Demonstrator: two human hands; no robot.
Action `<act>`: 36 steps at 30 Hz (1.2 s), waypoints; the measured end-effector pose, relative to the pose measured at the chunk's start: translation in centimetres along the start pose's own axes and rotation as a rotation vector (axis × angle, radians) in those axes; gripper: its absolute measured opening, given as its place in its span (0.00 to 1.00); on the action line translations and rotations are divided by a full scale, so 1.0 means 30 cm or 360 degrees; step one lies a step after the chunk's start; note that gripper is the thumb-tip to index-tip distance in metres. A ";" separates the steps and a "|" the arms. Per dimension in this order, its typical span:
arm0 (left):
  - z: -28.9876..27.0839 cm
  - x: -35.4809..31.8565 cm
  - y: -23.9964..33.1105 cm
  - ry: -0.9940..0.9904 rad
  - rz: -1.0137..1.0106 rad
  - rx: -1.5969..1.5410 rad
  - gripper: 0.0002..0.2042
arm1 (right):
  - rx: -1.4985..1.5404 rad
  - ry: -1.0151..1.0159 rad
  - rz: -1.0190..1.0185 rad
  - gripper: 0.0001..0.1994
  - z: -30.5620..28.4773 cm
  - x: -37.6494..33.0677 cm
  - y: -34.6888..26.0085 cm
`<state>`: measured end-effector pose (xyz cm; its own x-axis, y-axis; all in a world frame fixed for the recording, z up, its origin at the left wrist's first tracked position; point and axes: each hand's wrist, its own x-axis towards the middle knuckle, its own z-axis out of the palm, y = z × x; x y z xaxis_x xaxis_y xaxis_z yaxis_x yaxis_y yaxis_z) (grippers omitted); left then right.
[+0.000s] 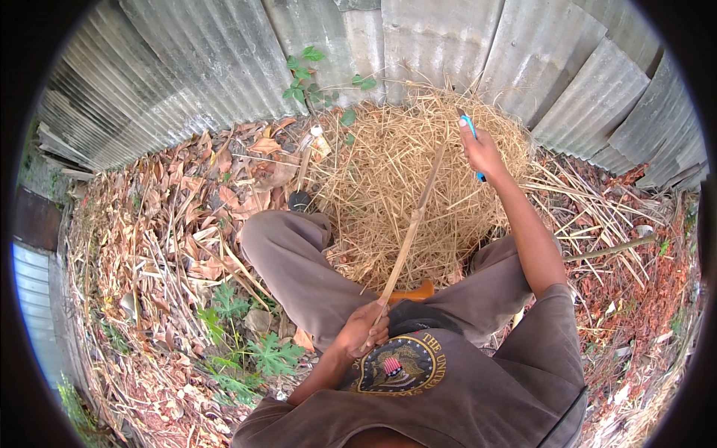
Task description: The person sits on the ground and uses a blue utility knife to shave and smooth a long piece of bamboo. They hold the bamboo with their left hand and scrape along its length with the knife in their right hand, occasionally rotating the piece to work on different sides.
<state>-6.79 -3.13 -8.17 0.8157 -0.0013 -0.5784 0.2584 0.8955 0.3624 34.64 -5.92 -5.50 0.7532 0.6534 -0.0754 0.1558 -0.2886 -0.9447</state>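
Note:
My left hand (pixel 363 328) is closed round the lower end of a long, pale split-bamboo strip (pixel 409 237), close to my shirt. From there the strip slants up and to the right, over the pile of shavings. My right hand (pixel 482 155) grips a blue utility knife (pixel 469 127), with its dark tip pointing up and left. The knife is raised just right of the strip's far end, apart from it. Between my thighs, partly hidden by the strip, lies an orange curved piece (pixel 414 292) that looks like a tool handle.
A heap of straw-coloured shavings (pixel 388 179) spreads before my bent legs. Corrugated metal sheets (pixel 441 45) wall off the far side. Dry leaves (pixel 202 187) cover the left, with green plants (pixel 276 355). Thin strips (pixel 590 201) and a stick (pixel 612 248) lie at the right.

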 end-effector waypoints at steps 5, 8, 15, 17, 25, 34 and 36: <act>0.009 0.001 0.055 0.0042 0.0194 -0.0024 0.14 | -0.0752 0.0249 -0.0435 0.31 0.085 -0.066 -0.007; 0.029 -0.007 0.087 0.0065 0.0267 -0.0017 0.14 | -0.0620 0.0160 -0.0432 0.30 0.099 -0.101 -0.061; 0.024 0.019 0.080 0.0161 0.0551 0.0783 0.14 | -0.0160 -0.0389 0.0149 0.28 0.137 -0.101 -0.033; 0.012 0.016 0.093 0.0257 0.0574 0.1054 0.15 | 0.0296 -0.0454 0.0345 0.25 0.161 -0.108 -0.047; -0.040 0.011 0.093 0.0275 0.0647 0.1037 0.15 | 0.0696 -0.0430 0.0283 0.16 0.205 -0.120 -0.037; -0.063 0.015 0.109 0.0349 0.0687 0.1063 0.16 | -0.0223 -0.0872 -0.0001 0.22 0.221 -0.155 -0.031; -0.070 0.022 0.109 0.0341 0.0709 0.0979 0.16 | -0.0250 -0.1065 -0.0058 0.21 0.224 -0.149 -0.005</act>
<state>-6.49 0.75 -8.90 0.8085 0.4416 -0.3890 0.2215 0.3841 0.8963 26.95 -4.10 -7.15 0.1971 0.9417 -0.2728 0.3024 -0.3231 -0.8967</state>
